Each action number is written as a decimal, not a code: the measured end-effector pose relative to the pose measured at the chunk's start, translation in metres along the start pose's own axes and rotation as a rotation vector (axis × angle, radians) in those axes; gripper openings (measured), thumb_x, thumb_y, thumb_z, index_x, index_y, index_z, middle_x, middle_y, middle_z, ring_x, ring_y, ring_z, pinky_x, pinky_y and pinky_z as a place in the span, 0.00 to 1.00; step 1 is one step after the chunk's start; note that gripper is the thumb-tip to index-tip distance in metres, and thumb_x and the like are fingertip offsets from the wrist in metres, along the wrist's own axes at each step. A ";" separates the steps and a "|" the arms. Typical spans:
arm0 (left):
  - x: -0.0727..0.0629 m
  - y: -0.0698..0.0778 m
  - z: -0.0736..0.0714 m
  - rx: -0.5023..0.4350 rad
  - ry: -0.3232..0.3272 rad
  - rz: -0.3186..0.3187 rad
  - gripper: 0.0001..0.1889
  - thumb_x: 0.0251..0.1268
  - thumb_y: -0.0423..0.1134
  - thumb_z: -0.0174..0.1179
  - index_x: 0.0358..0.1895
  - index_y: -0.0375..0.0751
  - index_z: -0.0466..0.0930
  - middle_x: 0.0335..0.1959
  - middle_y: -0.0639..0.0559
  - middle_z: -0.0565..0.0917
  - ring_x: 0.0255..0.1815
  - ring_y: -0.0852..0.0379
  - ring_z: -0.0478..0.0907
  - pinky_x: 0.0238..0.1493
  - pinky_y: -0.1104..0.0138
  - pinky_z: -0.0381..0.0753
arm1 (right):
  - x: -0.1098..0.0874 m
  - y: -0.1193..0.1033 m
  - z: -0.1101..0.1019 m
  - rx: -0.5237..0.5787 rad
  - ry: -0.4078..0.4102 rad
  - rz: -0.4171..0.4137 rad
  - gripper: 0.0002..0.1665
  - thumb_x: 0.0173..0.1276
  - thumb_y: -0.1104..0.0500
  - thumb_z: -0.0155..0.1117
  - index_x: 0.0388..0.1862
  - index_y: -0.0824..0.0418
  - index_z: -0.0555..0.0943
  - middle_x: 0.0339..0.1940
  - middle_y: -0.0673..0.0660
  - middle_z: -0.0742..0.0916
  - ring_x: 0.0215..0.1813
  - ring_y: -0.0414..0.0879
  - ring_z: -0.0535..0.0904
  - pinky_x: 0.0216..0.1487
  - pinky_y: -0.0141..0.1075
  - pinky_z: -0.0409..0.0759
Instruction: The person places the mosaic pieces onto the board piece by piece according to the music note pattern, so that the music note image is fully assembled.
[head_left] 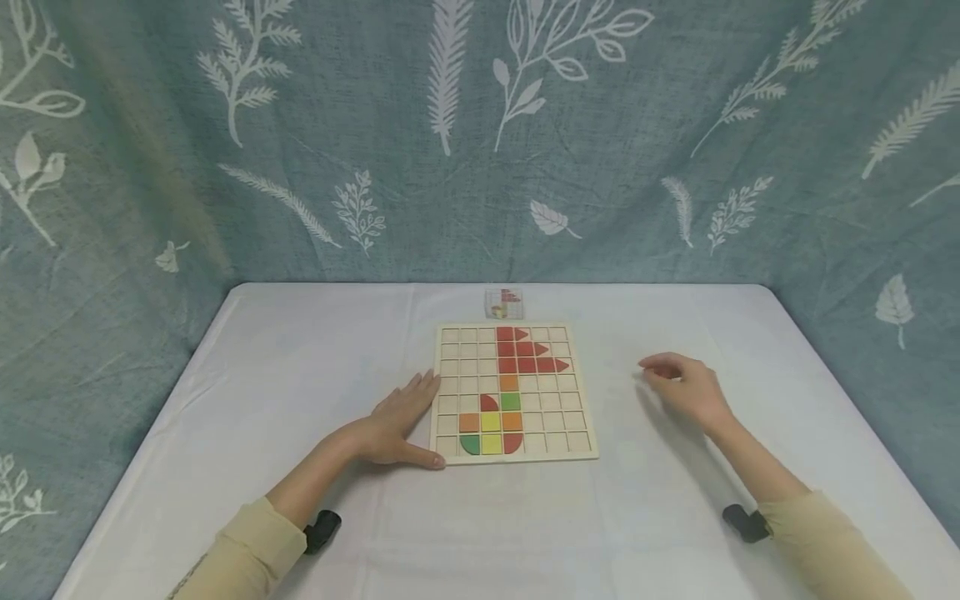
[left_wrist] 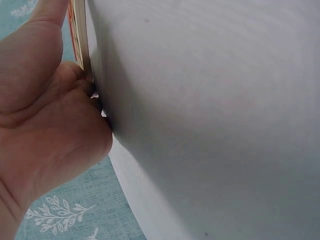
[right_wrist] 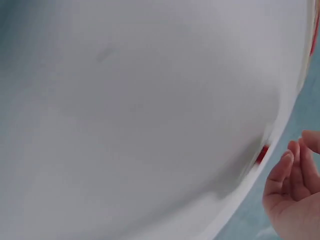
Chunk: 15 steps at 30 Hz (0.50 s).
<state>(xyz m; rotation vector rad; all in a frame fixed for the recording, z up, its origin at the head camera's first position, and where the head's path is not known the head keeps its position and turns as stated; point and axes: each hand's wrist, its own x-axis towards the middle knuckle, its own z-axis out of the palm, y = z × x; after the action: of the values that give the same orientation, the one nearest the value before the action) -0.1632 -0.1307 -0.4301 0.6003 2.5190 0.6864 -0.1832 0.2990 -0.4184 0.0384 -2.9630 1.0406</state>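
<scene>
A square wooden board with a grid of cells lies on the table. Red squares and red triangles fill cells toward its far side; orange, green, yellow and red pieces fill others nearer the front. My left hand rests at the board's left edge, fingers extended, thumb at the front left corner; the left wrist view shows its palm side. Right of the board and apart from it, my right hand hovers over the table with fingers loosely bent. No piece shows between the fingers in the right wrist view.
Just behind the board stands a small clear-edged picture card showing a similar coloured pattern. A white cloth covers the table. Blue-green curtains with white leaf prints hang behind and at both sides.
</scene>
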 end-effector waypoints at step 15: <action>-0.003 0.003 -0.003 -0.019 0.011 0.020 0.64 0.48 0.61 0.71 0.78 0.33 0.39 0.79 0.38 0.40 0.79 0.43 0.33 0.76 0.48 0.36 | 0.016 0.035 -0.019 -0.070 -0.093 0.025 0.22 0.68 0.58 0.64 0.56 0.69 0.79 0.54 0.71 0.81 0.50 0.61 0.77 0.43 0.45 0.81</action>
<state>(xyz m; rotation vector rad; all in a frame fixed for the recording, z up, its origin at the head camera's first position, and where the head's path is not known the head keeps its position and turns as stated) -0.1611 -0.1308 -0.4250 0.6176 2.5168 0.7222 -0.2003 0.3378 -0.4252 0.0515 -3.0885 0.9630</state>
